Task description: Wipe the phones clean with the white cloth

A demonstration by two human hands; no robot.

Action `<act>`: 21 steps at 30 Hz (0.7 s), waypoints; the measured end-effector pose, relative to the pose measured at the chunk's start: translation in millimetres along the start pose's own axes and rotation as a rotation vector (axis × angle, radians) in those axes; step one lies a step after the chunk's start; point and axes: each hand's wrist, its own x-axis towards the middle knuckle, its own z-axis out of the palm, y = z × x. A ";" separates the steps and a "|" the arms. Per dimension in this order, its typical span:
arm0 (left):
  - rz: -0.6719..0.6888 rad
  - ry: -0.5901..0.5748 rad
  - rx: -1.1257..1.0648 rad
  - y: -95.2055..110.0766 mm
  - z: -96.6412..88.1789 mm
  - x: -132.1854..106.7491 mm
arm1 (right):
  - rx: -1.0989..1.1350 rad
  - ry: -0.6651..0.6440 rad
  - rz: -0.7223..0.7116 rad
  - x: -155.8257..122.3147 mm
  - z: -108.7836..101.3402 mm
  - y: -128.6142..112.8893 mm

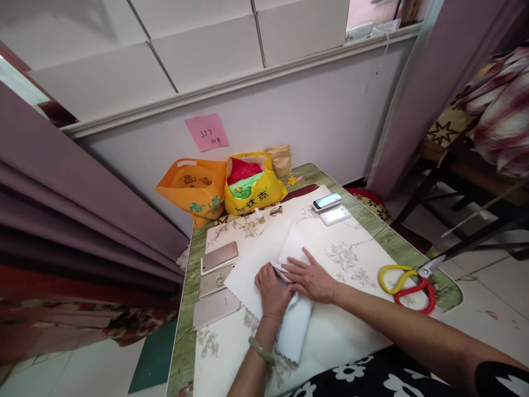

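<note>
A white cloth (255, 263) with zigzag-cut edges lies partly folded on the table in front of me. My left hand (273, 291), with a green bangle at the wrist, has its fingers curled on a fold of the cloth near its middle. Beside it, my right hand (311, 277) rests on the cloth with fingers stretched out and apart, its thumb close to my left fingers. Part of the fold is hidden under both hands. One narrow folded end of the cloth reaches toward my body.
Three phones (220, 257) lie along the left, two phones (335, 215) at the back right. Large scissors (407, 284) with yellow and red handles overhang the right edge. An orange bag (190, 187), a yellow bag (258, 193) and a small bottle (259, 215) stand at the back.
</note>
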 end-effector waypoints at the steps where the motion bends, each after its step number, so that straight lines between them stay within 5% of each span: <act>1: -0.003 0.001 -0.004 0.3 0.0 -0.1 | -0.020 0.027 0.075 -1.1 -1.3 1.6; 4: -0.020 -0.001 -0.029 2.5 -1.4 0.4 | -0.109 0.131 0.391 -2.0 -5.9 6.4; 5: -0.024 -0.003 -0.034 3.1 -2.0 0.6 | -0.117 0.132 0.392 -2.6 -6.8 6.1; 9: -0.027 -0.005 -0.036 3.6 -2.9 0.7 | -0.039 0.019 0.030 -10.2 -8.3 0.5; 13: -0.018 0.000 -0.055 3.6 -3.1 0.7 | -0.122 0.154 0.413 -15.0 -10.0 2.0; 15: -0.023 -0.001 -0.059 3.7 -3.1 0.9 | -0.117 0.135 0.358 -15.4 -10.2 1.6; 18: -0.033 -0.004 -0.052 3.4 -2.9 1.0 | -0.053 0.020 0.053 -14.8 -10.8 -1.0; 21: -0.019 -0.004 -0.054 2.4 -3.0 0.5 | -0.118 0.092 0.302 -11.5 -13.6 -2.8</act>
